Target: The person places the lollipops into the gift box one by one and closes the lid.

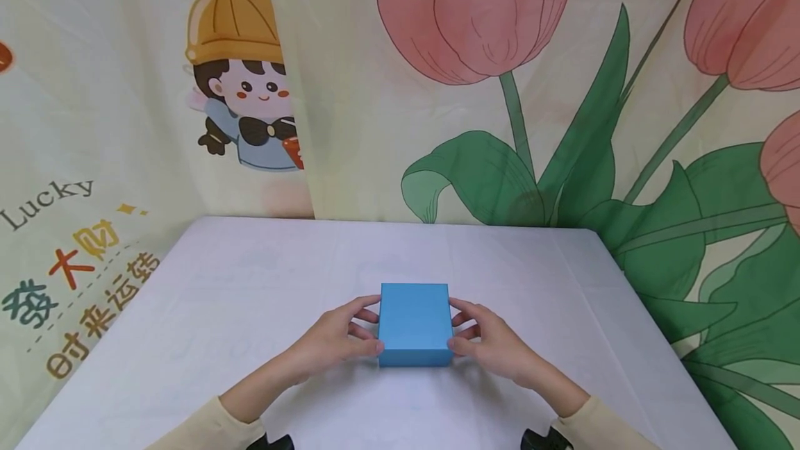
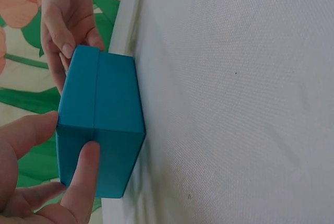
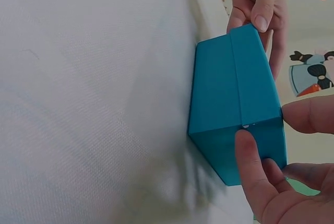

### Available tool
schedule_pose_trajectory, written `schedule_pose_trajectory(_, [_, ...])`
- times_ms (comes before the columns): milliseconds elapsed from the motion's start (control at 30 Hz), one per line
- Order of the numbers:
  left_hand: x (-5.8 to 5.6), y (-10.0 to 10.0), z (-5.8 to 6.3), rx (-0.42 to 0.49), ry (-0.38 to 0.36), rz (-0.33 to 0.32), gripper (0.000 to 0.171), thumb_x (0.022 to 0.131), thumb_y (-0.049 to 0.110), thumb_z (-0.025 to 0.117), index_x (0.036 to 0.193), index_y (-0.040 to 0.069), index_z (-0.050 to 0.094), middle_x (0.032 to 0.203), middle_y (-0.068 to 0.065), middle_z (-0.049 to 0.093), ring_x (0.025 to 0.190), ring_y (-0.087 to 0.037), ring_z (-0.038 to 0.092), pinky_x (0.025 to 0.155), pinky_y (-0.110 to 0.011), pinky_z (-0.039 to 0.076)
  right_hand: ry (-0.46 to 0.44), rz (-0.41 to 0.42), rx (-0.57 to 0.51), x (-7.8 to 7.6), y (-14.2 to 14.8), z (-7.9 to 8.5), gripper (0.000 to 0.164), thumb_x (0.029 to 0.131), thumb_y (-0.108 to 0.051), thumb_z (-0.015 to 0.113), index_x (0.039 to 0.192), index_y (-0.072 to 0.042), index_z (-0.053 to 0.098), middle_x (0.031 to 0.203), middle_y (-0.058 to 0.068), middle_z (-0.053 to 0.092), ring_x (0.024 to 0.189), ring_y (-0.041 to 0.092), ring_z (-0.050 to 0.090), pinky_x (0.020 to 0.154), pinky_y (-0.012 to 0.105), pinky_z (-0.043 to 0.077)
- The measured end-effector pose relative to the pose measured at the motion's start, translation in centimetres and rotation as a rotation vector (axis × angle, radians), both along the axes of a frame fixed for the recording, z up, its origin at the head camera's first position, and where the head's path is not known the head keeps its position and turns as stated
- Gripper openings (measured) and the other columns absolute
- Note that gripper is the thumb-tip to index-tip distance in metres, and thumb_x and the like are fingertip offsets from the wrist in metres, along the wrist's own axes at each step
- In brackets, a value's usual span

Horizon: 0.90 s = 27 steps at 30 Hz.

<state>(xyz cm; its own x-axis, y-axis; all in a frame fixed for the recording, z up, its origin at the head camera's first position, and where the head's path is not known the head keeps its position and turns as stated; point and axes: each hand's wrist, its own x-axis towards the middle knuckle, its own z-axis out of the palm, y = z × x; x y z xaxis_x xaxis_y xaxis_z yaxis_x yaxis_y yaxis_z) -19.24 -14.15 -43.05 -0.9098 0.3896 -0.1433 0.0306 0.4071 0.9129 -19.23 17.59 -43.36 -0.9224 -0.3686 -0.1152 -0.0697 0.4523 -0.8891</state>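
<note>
A closed blue box (image 1: 414, 317) rests on the white-covered table, its flat top facing up. My left hand (image 1: 336, 339) holds its left side, thumb at the near corner and fingers along the side. On the opposite side my right hand (image 1: 496, 344) grips it in the same way. In the left wrist view a lid seam runs around the box (image 2: 112, 93), and a fingertip (image 2: 90, 153) lies on it. The right wrist view has a thumb and fingers touching the near end of the box (image 3: 216, 88). What the box contains is hidden.
The white tablecloth (image 1: 262, 262) spreads around the box on all sides. Behind the table hangs a cloth backdrop with pink tulips (image 1: 481, 12) and a cartoon figure (image 1: 250, 89). Dark wrist straps (image 1: 271, 442) show at the bottom edge.
</note>
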Motion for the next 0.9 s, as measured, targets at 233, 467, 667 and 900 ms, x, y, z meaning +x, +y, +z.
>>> schedule_pose_trajectory(233, [-0.05, -0.08, -0.06, -0.003, -0.001, 0.000, 0.086, 0.089, 0.027, 0.087, 0.163, 0.018, 0.042, 0.140, -0.008, 0.061, 0.112, -0.018, 0.070, 0.090, -0.035, 0.056, -0.005, 0.003, -0.006, 0.03, -0.09, -0.02, 0.075, 0.097, -0.016, 0.078, 0.161, -0.005, 0.042, 0.128, 0.012, 0.060, 0.105, 0.021, 0.068, 0.082, 0.033, 0.063])
schedule_pose_trajectory(467, [-0.11, -0.04, -0.19, -0.011, 0.003, -0.005, 0.087, 0.090, 0.028, 0.087, 0.163, 0.017, 0.042, 0.140, -0.008, 0.061, 0.111, -0.018, 0.070, 0.090, -0.035, 0.056, -0.004, 0.010, 0.003, 0.01, -0.05, -0.01, 0.075, 0.097, -0.016, 0.078, 0.161, -0.004, 0.041, 0.129, 0.013, 0.060, 0.106, 0.021, 0.068, 0.081, 0.031, 0.062])
schedule_pose_trajectory(667, [-0.19, 0.07, -0.16, -0.021, 0.016, -0.012, 0.087, 0.090, 0.028, 0.087, 0.163, 0.015, 0.042, 0.139, -0.009, 0.062, 0.109, -0.016, 0.071, 0.090, -0.035, 0.056, -0.002, 0.009, 0.015, 0.00, 0.12, -0.11, 0.075, 0.097, -0.018, 0.078, 0.161, -0.004, 0.042, 0.129, 0.012, 0.060, 0.108, 0.021, 0.067, 0.082, 0.032, 0.062])
schedule_pose_trajectory(900, [-0.25, -0.69, 0.17, -0.054, 0.057, -0.061, 0.085, 0.092, 0.032, 0.085, 0.163, 0.014, 0.041, 0.142, -0.009, 0.062, 0.111, -0.018, 0.071, 0.086, -0.033, 0.058, -0.002, 0.064, 0.040, -0.51, 0.62, -0.04, 0.075, 0.100, -0.024, 0.074, 0.163, -0.006, 0.038, 0.133, 0.012, 0.060, 0.110, 0.022, 0.068, 0.083, 0.032, 0.063])
